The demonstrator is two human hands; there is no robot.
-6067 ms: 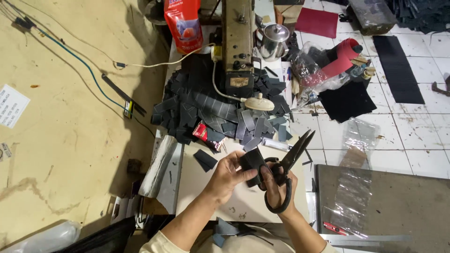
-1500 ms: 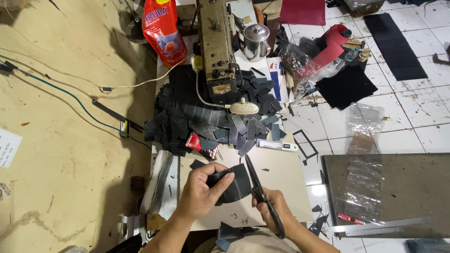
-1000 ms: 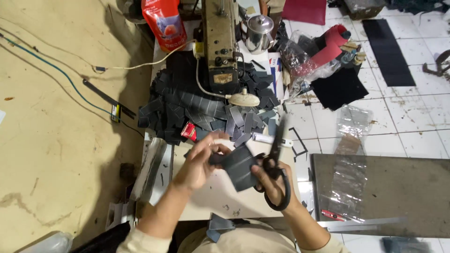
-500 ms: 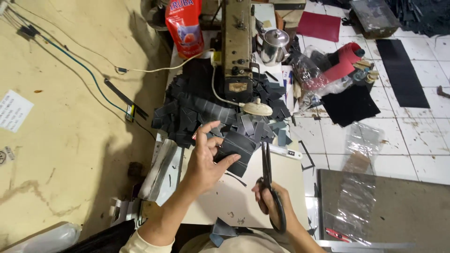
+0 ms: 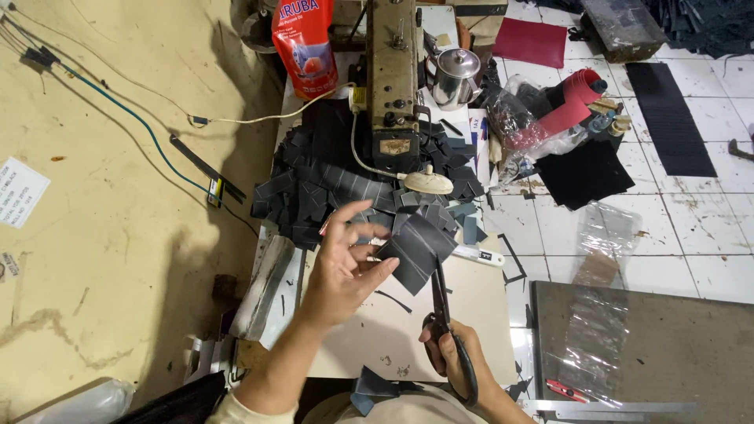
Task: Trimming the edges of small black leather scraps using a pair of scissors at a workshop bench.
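Since a moment ago the left hand [image 5: 345,263] has opened up, fingers spread and just touching the dark fabric piece [image 5: 415,250] lying right in front of the sewing machine [image 5: 394,74], while the right hand [image 5: 455,363] grips the scissors [image 5: 444,326], so trimming looks paused and regripping's needed first.

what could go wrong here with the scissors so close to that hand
The scissors in the right hand point up at the dark fabric piece, close to the left hand, whose spread fingers could be nicked. The piece may also slide into the pile of cut pieces and get lost.
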